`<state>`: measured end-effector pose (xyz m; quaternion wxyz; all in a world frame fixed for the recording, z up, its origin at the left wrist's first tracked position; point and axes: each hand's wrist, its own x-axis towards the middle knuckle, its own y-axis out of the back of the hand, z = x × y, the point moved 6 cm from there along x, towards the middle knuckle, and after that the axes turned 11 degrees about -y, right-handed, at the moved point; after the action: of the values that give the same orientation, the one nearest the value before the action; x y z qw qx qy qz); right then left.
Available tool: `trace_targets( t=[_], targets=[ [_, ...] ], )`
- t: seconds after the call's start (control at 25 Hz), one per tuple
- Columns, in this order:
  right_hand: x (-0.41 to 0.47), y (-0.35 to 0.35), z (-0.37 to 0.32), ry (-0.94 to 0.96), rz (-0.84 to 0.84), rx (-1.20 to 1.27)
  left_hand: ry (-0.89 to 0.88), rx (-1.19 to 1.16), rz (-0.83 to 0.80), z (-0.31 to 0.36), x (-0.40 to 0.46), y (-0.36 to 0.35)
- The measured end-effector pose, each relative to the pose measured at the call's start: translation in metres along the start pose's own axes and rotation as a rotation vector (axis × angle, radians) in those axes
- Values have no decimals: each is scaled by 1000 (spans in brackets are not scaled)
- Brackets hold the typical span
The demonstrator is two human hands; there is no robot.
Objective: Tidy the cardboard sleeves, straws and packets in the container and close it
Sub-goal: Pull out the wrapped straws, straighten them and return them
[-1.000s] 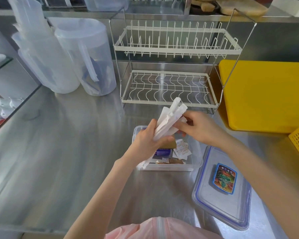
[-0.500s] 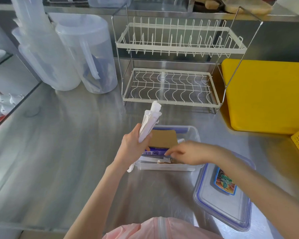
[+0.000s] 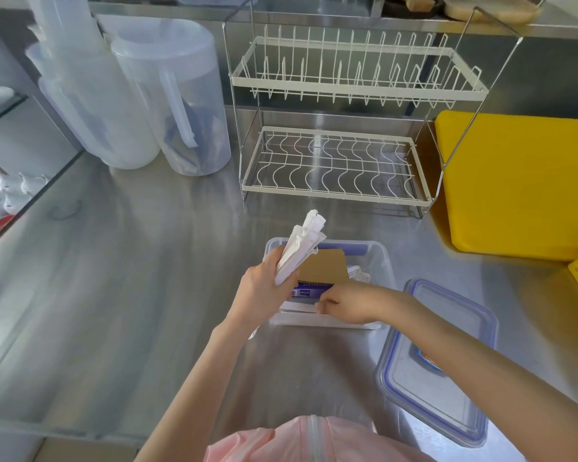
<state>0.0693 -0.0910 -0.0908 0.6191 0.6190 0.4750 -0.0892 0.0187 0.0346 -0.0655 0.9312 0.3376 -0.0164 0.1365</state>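
A steel counter (image 3: 121,295) carries a 2-tier wire dish rack (image 3: 341,141), clear pitchers and, near the front edge, the open clear container (image 3: 379,261) with its blue-rimmed lid (image 3: 447,388) lying just right of it. The left hand (image 3: 264,291) has its grip clamped round a bundle of white paper-wrapped straws (image 3: 302,248), long axis tilted up and away over the container's left end. The right hand (image 3: 344,301), nearer the contents, reaches in with curled fingers at the packets beside the brown cardboard sleeve (image 3: 322,268); whether it pinches anything, I cannot tell.

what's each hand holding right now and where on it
The left hand grips the bundle of paper-wrapped straws near its lower end. The right hand reaches into the container; whether its fingers pinch anything cannot be told.
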Motion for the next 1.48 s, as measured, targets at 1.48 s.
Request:
trace_targets(
  t=[1.48],
  targets=[
    [-17,36,46,-138,346,-73,41,72,0,-6,-4,-6]
  ],
)
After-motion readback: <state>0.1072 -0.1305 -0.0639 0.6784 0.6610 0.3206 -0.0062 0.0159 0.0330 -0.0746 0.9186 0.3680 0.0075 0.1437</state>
